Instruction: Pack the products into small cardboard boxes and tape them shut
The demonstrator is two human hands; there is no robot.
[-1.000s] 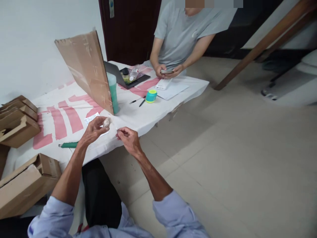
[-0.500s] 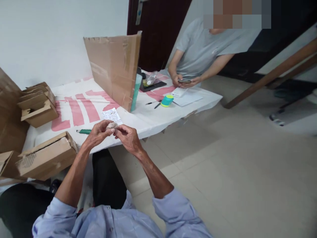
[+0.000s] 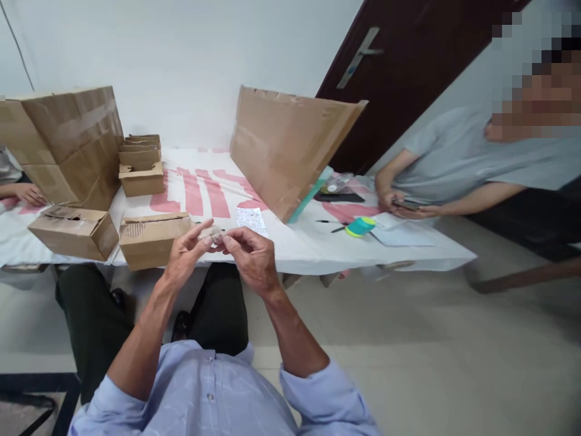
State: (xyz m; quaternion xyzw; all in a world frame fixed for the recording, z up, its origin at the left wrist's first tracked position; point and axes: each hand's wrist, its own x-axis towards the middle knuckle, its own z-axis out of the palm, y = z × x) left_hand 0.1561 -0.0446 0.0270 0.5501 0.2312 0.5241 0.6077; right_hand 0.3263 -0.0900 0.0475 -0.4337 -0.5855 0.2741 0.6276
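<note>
Left hand pinches a small pale lump, right hand closes fingertips on its right edge (detail too small to tell), printed sheet beyond the grip, cardboard box left of it.

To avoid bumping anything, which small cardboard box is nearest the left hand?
The front box on the right, beside the left hand; the front box on the left is farther away, and the open box stands farther back.

Pale lump in left hand, details too small, indistinct
</note>
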